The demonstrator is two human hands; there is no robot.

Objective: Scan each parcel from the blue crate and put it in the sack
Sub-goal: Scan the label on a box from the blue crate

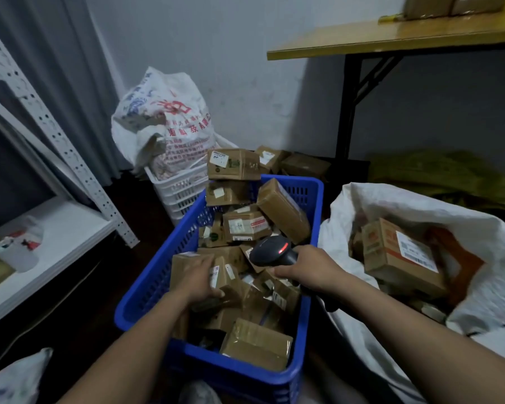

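In the head view, my left hand (200, 279) is curled round a small brown cardboard parcel (227, 282) that lies among the others in the middle of the blue slatted plastic crate (140, 293). My right hand (306, 268) grips the black handheld barcode scanner (270, 252), red light on, just beside that parcel. To do this well, I judge I should lift the parcel free, turn its white label toward the scanner's nose and hold it flat so the beam crosses the whole code. The crate is heaped with taped brown boxes, highest at the far end. The white woven sack (478, 228) gapes open just beside the crate on my right, with a larger labelled cardboard box (391, 252) and smaller ones inside.
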